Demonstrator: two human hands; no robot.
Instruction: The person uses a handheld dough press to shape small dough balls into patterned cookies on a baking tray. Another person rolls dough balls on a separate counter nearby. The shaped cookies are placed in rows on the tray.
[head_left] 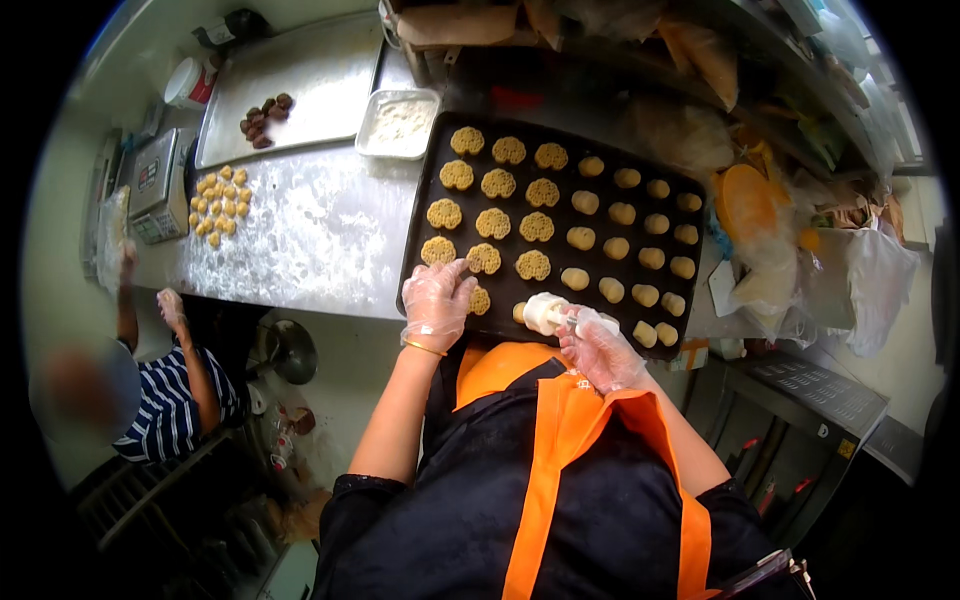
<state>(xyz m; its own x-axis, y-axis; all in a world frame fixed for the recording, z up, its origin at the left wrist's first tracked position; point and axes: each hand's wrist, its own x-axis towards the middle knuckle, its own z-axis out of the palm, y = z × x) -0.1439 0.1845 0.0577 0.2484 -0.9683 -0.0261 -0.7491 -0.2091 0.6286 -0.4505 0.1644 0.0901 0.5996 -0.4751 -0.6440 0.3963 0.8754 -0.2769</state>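
A large black baking tray [562, 170] lies in front of me, tilted slightly in the view. Its left side carries rows of flat, patterned pressed pastries [492, 223]; smooth, unpressed dough pieces [611, 290] fill the right. In a clear plastic glove, my left hand [437, 300] rests over the tray's near left corner. Its fingers are apart, with fingertips by the lower pressed pastries and nothing held. My gloved right hand [600, 355] grips a white plunger-type pastry mould [545, 313] at the near edge. The mould's head is over a dough piece [519, 312], partly covering it.
Left of the tray stands a tub of flour [398, 125] beside a metal sheet [320, 70] with dark filling lumps [267, 120]. Dough balls [220, 204] lie on the floured counter [300, 240] near a scale [160, 185]. A co-worker [175, 400] works at left. Plastic bags [765, 260] crowd the right.
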